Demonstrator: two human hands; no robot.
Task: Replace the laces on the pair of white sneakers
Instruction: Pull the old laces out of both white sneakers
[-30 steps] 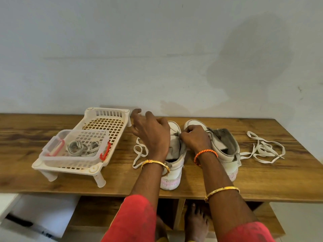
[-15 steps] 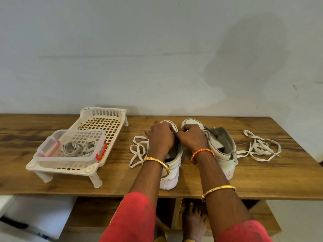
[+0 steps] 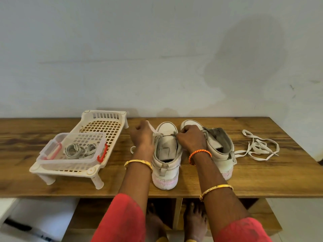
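Lace (image 3: 151, 128) pinched in left hand (image 3: 142, 137); rest hidden behind wrist. Right hand (image 3: 191, 139) curled on sneaker (image 3: 166, 154), grip unclear.

A plain room in a home, by the look of it. A wood-grain worktop (image 3: 262, 180) with open shelves beneath stands against a stained, painted wall (image 3: 157, 58), and the person's bare feet (image 3: 194, 219) show on the floor.

Bare desk (image 3: 262, 179) lies open along the lower right of the frame. At left, the white rack (image 3: 97, 126) with its clear box (image 3: 52, 154) blocks passage; loose laces (image 3: 258, 149) clutter the right.
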